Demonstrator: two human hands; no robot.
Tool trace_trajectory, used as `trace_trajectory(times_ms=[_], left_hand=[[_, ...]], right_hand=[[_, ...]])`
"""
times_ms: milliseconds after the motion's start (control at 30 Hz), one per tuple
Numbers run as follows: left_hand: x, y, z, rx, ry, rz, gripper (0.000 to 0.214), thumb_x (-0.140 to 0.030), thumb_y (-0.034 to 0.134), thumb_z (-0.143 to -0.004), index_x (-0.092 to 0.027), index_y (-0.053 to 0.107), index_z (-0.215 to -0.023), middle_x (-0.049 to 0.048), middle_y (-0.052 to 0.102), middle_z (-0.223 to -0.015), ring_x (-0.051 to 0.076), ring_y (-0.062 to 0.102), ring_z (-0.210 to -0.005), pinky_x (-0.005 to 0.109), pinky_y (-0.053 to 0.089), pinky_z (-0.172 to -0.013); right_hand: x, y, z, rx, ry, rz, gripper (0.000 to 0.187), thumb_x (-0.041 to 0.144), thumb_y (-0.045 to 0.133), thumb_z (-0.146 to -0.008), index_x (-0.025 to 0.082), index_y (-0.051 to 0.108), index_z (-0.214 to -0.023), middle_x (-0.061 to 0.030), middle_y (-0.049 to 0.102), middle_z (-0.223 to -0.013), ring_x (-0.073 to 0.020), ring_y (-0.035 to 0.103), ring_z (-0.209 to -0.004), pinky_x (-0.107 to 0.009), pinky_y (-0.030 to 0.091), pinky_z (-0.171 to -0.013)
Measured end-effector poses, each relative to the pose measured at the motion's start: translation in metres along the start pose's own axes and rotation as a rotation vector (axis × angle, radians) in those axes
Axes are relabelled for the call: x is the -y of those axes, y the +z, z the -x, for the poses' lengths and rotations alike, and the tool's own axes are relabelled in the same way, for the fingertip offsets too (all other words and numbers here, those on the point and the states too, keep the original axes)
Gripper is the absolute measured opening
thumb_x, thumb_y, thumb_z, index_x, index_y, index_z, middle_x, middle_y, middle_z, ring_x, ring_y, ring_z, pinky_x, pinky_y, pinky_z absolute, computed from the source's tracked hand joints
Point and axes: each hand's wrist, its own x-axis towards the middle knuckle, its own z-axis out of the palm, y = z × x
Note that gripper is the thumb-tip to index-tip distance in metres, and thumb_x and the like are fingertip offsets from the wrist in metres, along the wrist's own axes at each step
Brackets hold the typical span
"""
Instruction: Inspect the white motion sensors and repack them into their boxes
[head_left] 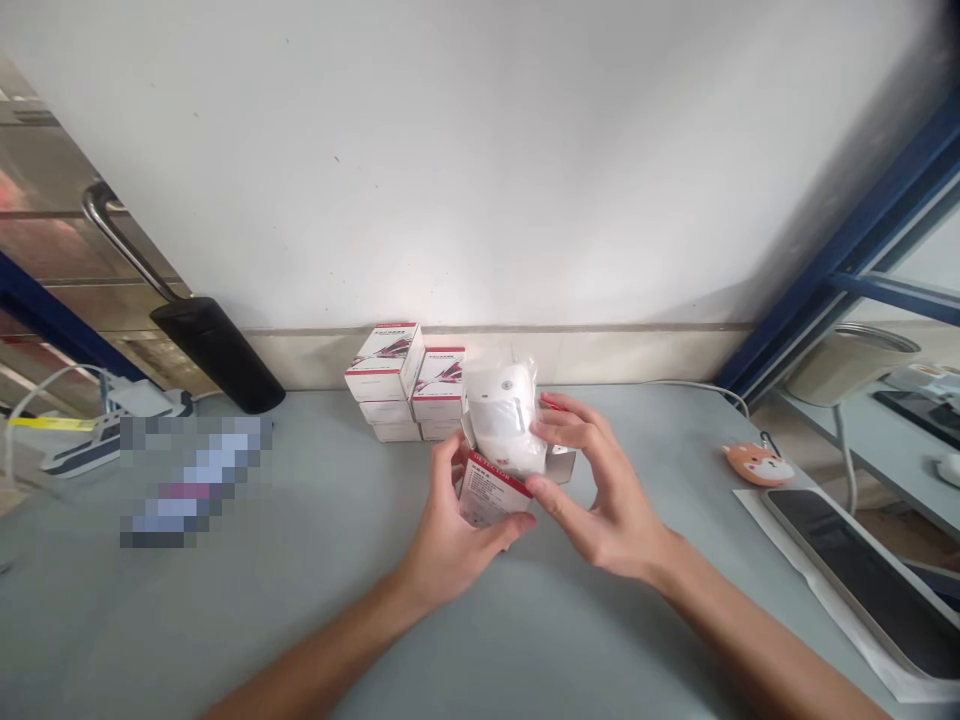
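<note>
Bright, soft light fills the room, washing the white wall (pixel 450 170) almost flat, with a hot glare on the clear plastic bag (pixel 501 420) and only faint, diffuse shadows under the left hand (pixel 457 530) and right hand (pixel 600 500) on the grey tabletop (pixel 315 620). Wide-angle distortion bends the blue window frame (pixel 844 255) near the edge, the top right corner falls into a dark blur, and a pixelated block (pixel 191 480) obscures part of the table.
</note>
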Motion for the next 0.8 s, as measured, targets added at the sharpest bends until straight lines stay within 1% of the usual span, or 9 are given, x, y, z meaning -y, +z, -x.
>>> trace_trajectory(times_ms=[133,267,333,433,467,533,633,700,800], left_hand=[[-0.001,0.005,0.002,0.087,0.101,-0.043,0.086,-0.029,0.089,-0.084,-0.042,0.034,-0.149,0.0075,0.054,-0.148,0.027,0.069,-0.116,0.04,0.063,-0.089],[-0.005,0.004,0.001,0.147,0.213,-0.047,0.083,-0.033,0.084,-0.089,-0.04,0.033,-0.154,0.0093,0.052,-0.153,0.033,0.062,-0.133,0.048,0.061,-0.103],[-0.007,0.001,0.0,0.146,0.276,-0.083,0.081,-0.034,0.079,-0.094,-0.04,0.03,-0.158,0.0101,0.047,-0.159,0.033,0.055,-0.143,0.051,0.056,-0.113],[-0.008,-0.004,-0.002,0.082,0.361,-0.16,0.091,-0.034,0.076,-0.096,-0.042,0.018,-0.165,0.011,0.044,-0.163,0.033,0.049,-0.149,0.054,0.048,-0.121],[-0.007,-0.006,-0.003,0.056,0.383,-0.186,0.094,-0.035,0.076,-0.096,-0.043,0.014,-0.166,0.0112,0.046,-0.162,0.033,0.049,-0.149,0.056,0.046,-0.122],[-0.006,-0.011,-0.005,0.015,0.414,-0.228,0.095,-0.035,0.076,-0.096,-0.043,0.012,-0.167,0.0115,0.052,-0.157,0.032,0.054,-0.144,0.058,0.044,-0.122],[-0.008,-0.015,-0.008,-0.014,0.436,-0.241,0.092,-0.036,0.074,-0.098,-0.041,0.014,-0.167,0.0108,0.061,-0.143,0.028,0.063,-0.129,0.056,0.048,-0.116],[-0.011,-0.017,-0.01,-0.022,0.434,-0.23,0.094,-0.038,0.074,-0.098,-0.041,0.012,-0.168,0.0106,0.063,-0.139,0.028,0.064,-0.126,0.054,0.051,-0.111],[-0.016,-0.021,-0.012,-0.027,0.407,-0.207,0.095,-0.041,0.074,-0.098,-0.04,0.011,-0.17,0.0112,0.061,-0.143,0.03,0.062,-0.131,0.052,0.052,-0.11]], right_hand=[[0.003,0.0,-0.001,-0.003,-0.018,0.031,0.04,0.026,0.073,-0.095,0.033,0.056,-0.131,-0.011,0.069,-0.135,-0.0394,0.046,-0.15,-0.066,0.045,-0.114],[0.009,0.0,-0.004,-0.01,-0.064,0.054,0.036,0.02,0.069,-0.097,0.031,0.057,-0.129,-0.0088,0.071,-0.132,-0.0357,0.05,-0.148,-0.061,0.048,-0.112],[0.011,0.002,-0.004,-0.036,-0.062,0.038,0.033,0.018,0.066,-0.098,0.031,0.057,-0.127,-0.0076,0.072,-0.131,-0.0331,0.052,-0.147,-0.059,0.049,-0.114],[0.014,0.006,-0.004,-0.076,-0.037,0.012,0.033,0.017,0.066,-0.097,0.031,0.055,-0.124,-0.0063,0.073,-0.125,-0.0315,0.053,-0.147,-0.059,0.047,-0.117],[0.015,0.008,-0.004,-0.084,-0.035,0.003,0.033,0.017,0.066,-0.096,0.031,0.054,-0.123,-0.0058,0.074,-0.123,-0.0311,0.053,-0.146,-0.059,0.046,-0.118],[0.016,0.01,-0.005,-0.085,-0.049,-0.008,0.031,0.016,0.067,-0.096,0.03,0.052,-0.119,-0.0044,0.075,-0.12,-0.029,0.061,-0.138,-0.06,0.042,-0.122],[0.017,0.011,-0.006,-0.063,-0.108,-0.003,0.026,0.013,0.066,-0.096,0.029,0.051,-0.112,-0.0028,0.077,-0.12,-0.0243,0.071,-0.121,-0.06,0.038,-0.126],[0.016,0.01,-0.006,-0.054,-0.147,0.031,0.024,0.015,0.068,-0.097,0.028,0.054,-0.11,-0.0043,0.077,-0.123,-0.0258,0.068,-0.127,-0.059,0.041,-0.124],[0.014,0.007,-0.006,-0.051,-0.242,0.093,0.024,0.018,0.074,-0.094,0.027,0.059,-0.111,-0.0094,0.074,-0.127,-0.0311,0.061,-0.138,-0.057,0.049,-0.117]])
